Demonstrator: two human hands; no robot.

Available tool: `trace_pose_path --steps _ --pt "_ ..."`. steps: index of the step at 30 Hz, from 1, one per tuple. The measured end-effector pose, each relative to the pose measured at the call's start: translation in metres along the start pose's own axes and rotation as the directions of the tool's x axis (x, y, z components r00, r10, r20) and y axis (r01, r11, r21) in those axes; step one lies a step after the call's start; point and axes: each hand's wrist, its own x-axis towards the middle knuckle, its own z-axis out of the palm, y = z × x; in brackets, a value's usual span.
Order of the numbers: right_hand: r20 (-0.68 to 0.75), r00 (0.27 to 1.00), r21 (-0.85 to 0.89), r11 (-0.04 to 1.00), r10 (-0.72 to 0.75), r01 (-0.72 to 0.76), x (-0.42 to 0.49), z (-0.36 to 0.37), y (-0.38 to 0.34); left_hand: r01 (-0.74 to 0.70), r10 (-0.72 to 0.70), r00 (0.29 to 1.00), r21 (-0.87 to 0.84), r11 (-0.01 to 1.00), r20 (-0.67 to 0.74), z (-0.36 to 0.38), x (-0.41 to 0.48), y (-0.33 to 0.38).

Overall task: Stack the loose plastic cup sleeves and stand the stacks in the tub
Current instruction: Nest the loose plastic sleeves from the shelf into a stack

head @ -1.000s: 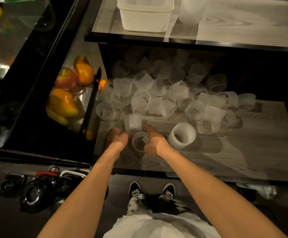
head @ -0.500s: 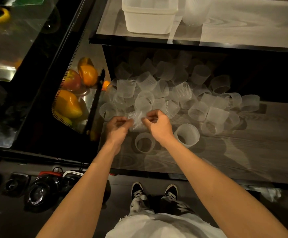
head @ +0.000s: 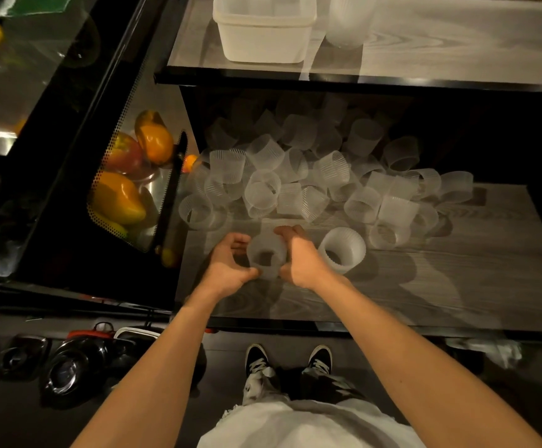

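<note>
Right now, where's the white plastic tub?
The white plastic tub sits on the upper shelf at the top centre of the head view, left of a standing stack of translucent ribbed sleeves.

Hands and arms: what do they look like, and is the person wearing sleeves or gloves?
Both arms are bare all the way up, with no sleeves in view. The left hand and right hand have no gloves, and I see no rings, watch or bracelets. Lower down, a pale top with a frayed hem shows.
</note>
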Motion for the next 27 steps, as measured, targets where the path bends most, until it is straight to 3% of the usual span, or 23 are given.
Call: trace_pose_path --steps 8,11,15,19,23,27 --pt "0.089 0.988 0.059 0.989 0.129 -0.135 -0.002 0.005 0.01 0.041 -0.048 0.993 0.066 0.997 0.112 0.014 -0.002 0.013" --pt "0.035 0.996 0.097 0.992 0.084 -0.087 -0.01 -0.018 -0.002 0.0 -0.001 0.992 0.005 1.0 0.124 0.015 0.005 0.029" --pt "-0.075 0.996 -0.068 0.997 -0.045 0.04 -0.018 -0.048 -0.022 -0.033 0.053 0.992 -0.176 0.984 0.113 0.005 0.014 0.065" --pt "-0.16 0.979 -0.003 0.992 -0.123 0.124 -0.025 -0.084 -0.038 -0.113 0.144 0.979 -0.205 0.972 0.142 -0.005 0.02 0.092" --pt "-0.034 0.996 0.159 0.984 -0.078 0.082 -0.037 -0.128 -0.036 -0.095 0.146 0.96 -0.214 0.972 0.24 0.0 0.019 0.109" --pt "0.01 1.0 0.212 0.977 0.001 -0.003 -0.056 -0.156 -0.005 -0.126 0.171 0.923 -0.149 0.981 0.345 0.032 0.015 0.126"
